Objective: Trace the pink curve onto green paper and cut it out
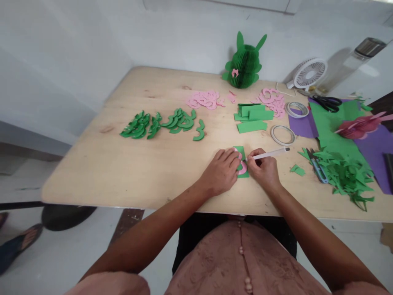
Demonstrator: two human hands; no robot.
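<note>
A small green paper strip [239, 150] lies on the table near its front edge, with a pink curved paper cutout [244, 167] on top of it. My left hand [220, 172] rests over their left side, fingers stretched out and pressing them down, so part of the cutout is hidden. Pinched in my right hand [264, 170] is a white pen [273, 154], its tip end at the cutout's right edge and its dark-ended top pointing right.
Green curved cutouts [181, 121] and pink cutouts [204, 99] lie left and behind. Folded green strips [253, 116], tape rolls [283, 135], snips [319, 166], green scraps [346, 174] and black scissors [327, 103] are rightward. A green honeycomb paper figure [244, 67] and white fan [310, 74] stand behind.
</note>
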